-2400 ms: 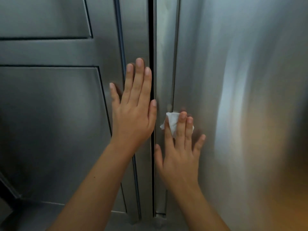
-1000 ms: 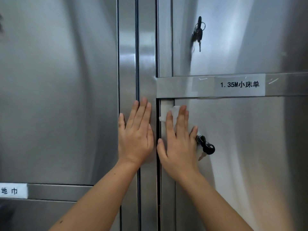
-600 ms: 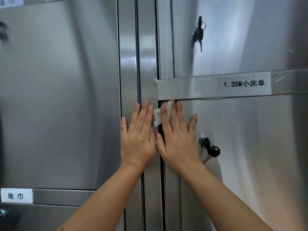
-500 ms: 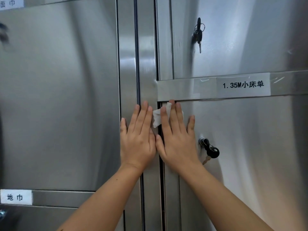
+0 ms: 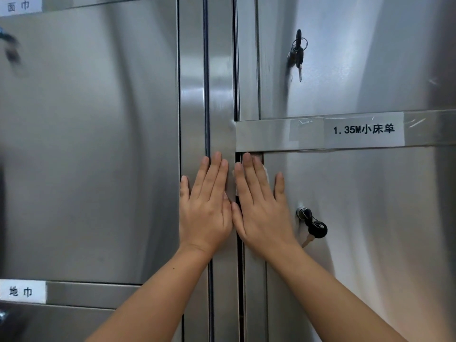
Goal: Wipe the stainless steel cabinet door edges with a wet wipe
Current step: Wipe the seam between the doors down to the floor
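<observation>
I have my right hand (image 5: 261,206) flat on the steel, fingers straight and close together, and it presses the wipe (image 5: 265,171) against the door edge (image 5: 254,280) without curling round it. Only slivers of white show beside the fingers; the rest is hidden under them. My fingertips sit just right of centre in the frame, right up under the crossbar (image 5: 266,135), so the wipe is at the top end of this edge.

What matters is the edge's long axis. It runs straight up and down, from the crossbar to the bottom of the frame, with the dark gap (image 5: 240,280) just to its left. With the crossbar closing off the way up, I judge that any unwiped run lies below my palm, and the stroke should follow the strip down.

My left hand (image 5: 204,206) is also spread flat and holds nothing. It rests on the post (image 5: 222,95) across the gap, thumb against thumb with the right. The right is the hand on the edge, so it should do the pass. The key (image 5: 313,225) hangs just right of my right hand, close enough to snag if I drift that way.
</observation>
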Tool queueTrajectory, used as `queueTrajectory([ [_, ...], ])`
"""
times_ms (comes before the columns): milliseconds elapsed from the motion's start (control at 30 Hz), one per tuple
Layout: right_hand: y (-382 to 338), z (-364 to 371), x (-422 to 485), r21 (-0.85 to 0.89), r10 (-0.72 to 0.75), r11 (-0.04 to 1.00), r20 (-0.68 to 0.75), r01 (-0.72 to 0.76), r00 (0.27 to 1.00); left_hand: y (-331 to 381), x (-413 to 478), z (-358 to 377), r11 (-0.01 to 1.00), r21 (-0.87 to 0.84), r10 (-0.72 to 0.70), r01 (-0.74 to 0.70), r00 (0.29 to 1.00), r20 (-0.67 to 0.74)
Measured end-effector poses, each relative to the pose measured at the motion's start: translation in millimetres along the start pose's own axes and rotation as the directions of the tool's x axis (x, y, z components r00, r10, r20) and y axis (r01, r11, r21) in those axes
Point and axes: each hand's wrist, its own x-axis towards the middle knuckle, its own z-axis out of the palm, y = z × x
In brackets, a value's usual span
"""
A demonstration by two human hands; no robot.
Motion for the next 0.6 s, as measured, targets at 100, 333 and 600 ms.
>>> queueTrajectory([
  [100,-2.9,0.5,-1.3,-0.043,0.011,0.999,0.027,-0.01,1.0,0.0,0.2,-0.2,1.0,0.006,0.004,-0.004,1.0,0.006],
  [333,-14.0,0.4,-3.6,-0.013,0.077,0.997,0.05,-0.076,0.996,-1.4,-2.6,-0.9,0.996,-0.082,-0.023,0.023,1.0,0.007],
  [600,-7.2,-2.6,12.9,-0.068,0.063,0.996,0.213,-0.049,0.975,-1.7,-3.7,-1.4,0.987,-0.157,-0.029,0.03,1.0,0.008],
])
